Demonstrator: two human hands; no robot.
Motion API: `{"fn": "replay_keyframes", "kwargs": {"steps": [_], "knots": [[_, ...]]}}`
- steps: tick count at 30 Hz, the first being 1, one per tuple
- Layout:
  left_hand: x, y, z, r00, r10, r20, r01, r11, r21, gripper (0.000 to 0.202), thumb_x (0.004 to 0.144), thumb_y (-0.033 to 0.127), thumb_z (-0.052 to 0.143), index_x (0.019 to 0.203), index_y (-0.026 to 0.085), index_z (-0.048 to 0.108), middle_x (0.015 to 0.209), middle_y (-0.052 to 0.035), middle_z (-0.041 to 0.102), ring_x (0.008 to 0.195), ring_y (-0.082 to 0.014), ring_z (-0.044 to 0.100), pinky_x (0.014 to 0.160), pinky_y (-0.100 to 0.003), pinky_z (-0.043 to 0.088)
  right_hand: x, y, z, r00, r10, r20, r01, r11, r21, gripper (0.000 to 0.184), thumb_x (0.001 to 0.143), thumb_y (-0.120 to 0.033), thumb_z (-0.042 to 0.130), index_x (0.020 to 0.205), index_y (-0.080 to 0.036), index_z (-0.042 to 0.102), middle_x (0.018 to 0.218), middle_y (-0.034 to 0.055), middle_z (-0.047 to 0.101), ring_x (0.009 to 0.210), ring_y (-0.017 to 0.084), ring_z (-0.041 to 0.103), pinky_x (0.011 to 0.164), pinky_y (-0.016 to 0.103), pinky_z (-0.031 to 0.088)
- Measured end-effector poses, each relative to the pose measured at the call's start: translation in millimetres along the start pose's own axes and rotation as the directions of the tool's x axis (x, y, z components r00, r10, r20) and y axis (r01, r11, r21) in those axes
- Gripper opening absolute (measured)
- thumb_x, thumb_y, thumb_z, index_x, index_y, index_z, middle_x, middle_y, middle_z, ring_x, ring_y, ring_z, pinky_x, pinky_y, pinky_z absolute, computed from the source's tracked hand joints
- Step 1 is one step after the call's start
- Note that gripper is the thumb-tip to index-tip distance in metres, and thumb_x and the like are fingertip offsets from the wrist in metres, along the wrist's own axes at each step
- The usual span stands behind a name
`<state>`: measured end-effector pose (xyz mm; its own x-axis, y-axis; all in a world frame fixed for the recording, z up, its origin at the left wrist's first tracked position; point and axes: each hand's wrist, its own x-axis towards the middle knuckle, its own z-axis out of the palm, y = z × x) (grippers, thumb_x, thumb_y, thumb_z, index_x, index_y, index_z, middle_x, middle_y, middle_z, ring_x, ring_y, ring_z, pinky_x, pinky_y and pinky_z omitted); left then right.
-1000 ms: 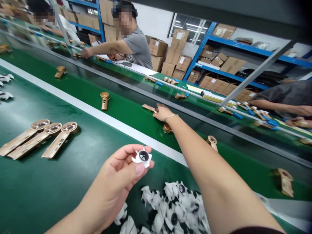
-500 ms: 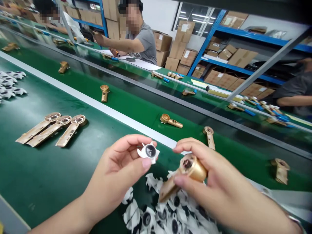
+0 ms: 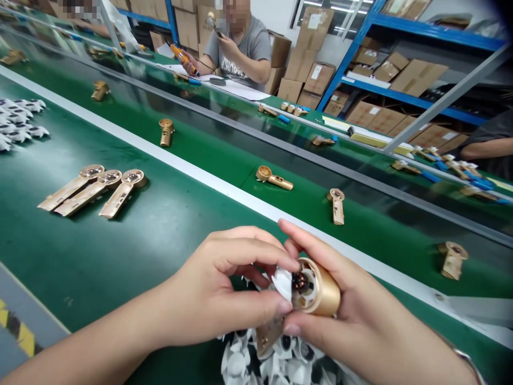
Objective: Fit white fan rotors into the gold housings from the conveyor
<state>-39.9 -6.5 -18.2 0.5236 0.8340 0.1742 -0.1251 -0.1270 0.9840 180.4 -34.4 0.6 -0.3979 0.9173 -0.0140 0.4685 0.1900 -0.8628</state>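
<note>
Between the fingertips of my left hand [image 3: 236, 283] is a white fan blade [image 3: 284, 282], tilted at the mouth of a gold fan housing [image 3: 326, 291]. My right hand [image 3: 352, 305] wraps round that housing, its opening turned toward the left hand. Inside the opening a copper motor coil [image 3: 301, 281] shows. The housing's handle half [image 3: 267, 337] points down and left, partly covered by my fingers. Under both hands lies a heap of white fan blades [image 3: 240, 361], some with dark round hubs. Whether the held blade touches the coil, I cannot tell.
Three gold housings [image 3: 122, 192] lie side by side at left, with white fan blades [image 3: 20, 125] beyond. More housings [image 3: 274, 177] sit spaced along the green belt [image 3: 212, 166] past a white strip. Across the line, a person in grey [image 3: 248, 53] holds an orange tool [image 3: 184, 59].
My left hand has brought the fan blade rightward to the housing's opening. My right hand has turned the housing so its opening faces left. The person opposite has drawn an arm back.
</note>
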Motion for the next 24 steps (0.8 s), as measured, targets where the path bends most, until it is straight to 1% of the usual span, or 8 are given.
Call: {"fn": "replay_keyframes", "kwargs": {"steps": [2,5,10,15,17,21,22,24], "knots": [[0.1,-0.7,0.5,1.000,0.011,0.013,-0.011,1.000,0.022,0.032,0.080,0.015,0.078,0.110,0.028,0.077,0.111,-0.0053,0.070,0.091,-0.0187,0.071,0.079,-0.026,0.059,-1.7,0.8,0.4,0.998,0.030,0.055,-0.031,0.999,0.018,0.093,0.081,-0.036,0.080,0.157,-0.044,0.026,0.160,0.0064,0.039,0.125,0.029,0.063,0.094,0.039,0.059],[0.5,-1.3,1.0,1.000,-0.011,0.009,0.011,1.000,0.028,0.035,0.081,0.017,0.078,0.114,0.031,0.077,0.111,-0.0049,0.071,0.087,-0.0168,0.071,0.074,-0.024,0.059,-3.3,1.8,0.4,0.993,0.051,0.109,-0.056,0.997,0.046,0.095,0.084,-0.031,0.077,0.158,-0.044,0.018,0.159,0.0085,0.039,0.107,0.024,0.074,0.089,0.037,0.062],[2.6,-1.6,-0.4,0.999,0.026,0.034,-0.029,0.993,0.110,0.038,0.081,0.020,0.079,0.117,0.032,0.076,0.103,-0.0056,0.072,0.084,-0.0166,0.070,0.075,-0.025,0.057,-5.1,1.9,1.4,0.998,0.005,0.061,0.001,0.994,-0.105,0.095,0.083,-0.039,0.077,0.159,-0.041,0.020,0.158,0.0089,0.041,0.124,0.032,0.064,0.094,0.043,0.059],[3.7,-4.0,-2.1,0.996,0.061,0.061,-0.071,0.981,0.181,0.043,0.082,0.023,0.078,0.123,0.035,0.071,0.103,-0.0046,0.074,0.085,-0.0162,0.070,0.075,-0.023,0.055,-4.9,0.7,1.2,0.998,0.013,0.065,-0.001,0.986,-0.168,0.091,0.085,-0.041,0.074,0.159,-0.035,0.021,0.158,0.0101,0.041,0.126,0.031,0.062,0.096,0.041,0.059],[3.0,-5.7,-0.9,0.995,0.086,0.056,-0.097,0.966,0.239,0.044,0.085,0.021,0.075,0.125,0.038,0.069,0.105,-0.0030,0.076,0.088,-0.0167,0.070,0.078,-0.022,0.054,-3.7,1.6,2.3,0.999,-0.001,0.039,0.010,0.973,-0.232,0.091,0.086,-0.041,0.073,0.159,-0.035,0.020,0.158,0.0105,0.041,0.127,0.030,0.062,0.095,0.040,0.059],[-3.1,-8.0,10.3,0.996,0.089,0.008,-0.087,0.941,0.327,0.053,0.092,0.014,0.062,0.140,0.038,0.056,0.091,-0.0011,0.078,0.075,-0.0164,0.070,0.074,-0.023,0.053,-1.0,4.1,9.4,0.995,-0.057,-0.087,0.026,0.947,-0.320,0.084,0.089,-0.036,0.066,0.159,-0.032,0.020,0.154,0.0134,0.043,0.127,0.030,0.061,0.090,0.035,0.062],[-5.9,-8.2,14.9,0.996,0.091,-0.011,-0.084,0.951,0.298,0.056,0.093,0.013,0.059,0.143,0.037,0.054,0.094,-0.0020,0.078,0.077,-0.0179,0.071,0.076,-0.025,0.054,-0.7,4.2,11.8,0.991,-0.058,-0.121,0.016,0.946,-0.325,0.084,0.089,-0.034,0.065,0.159,-0.030,0.019,0.153,0.0147,0.043,0.125,0.030,0.062,0.087,0.034,0.064],[-12.3,-8.6,24.7,0.993,0.099,-0.065,-0.085,0.978,0.191,0.058,0.090,0.013,0.057,0.143,0.038,0.054,0.117,-0.0036,0.076,0.098,-0.0241,0.072,0.088,-0.031,0.054,-1.0,2.8,16.5,0.984,-0.043,-0.171,-0.013,0.948,-0.317,0.086,0.089,-0.030,0.064,0.160,-0.029,0.016,0.151,0.0161,0.043,0.122,0.029,0.064,0.081,0.033,0.065]]}}
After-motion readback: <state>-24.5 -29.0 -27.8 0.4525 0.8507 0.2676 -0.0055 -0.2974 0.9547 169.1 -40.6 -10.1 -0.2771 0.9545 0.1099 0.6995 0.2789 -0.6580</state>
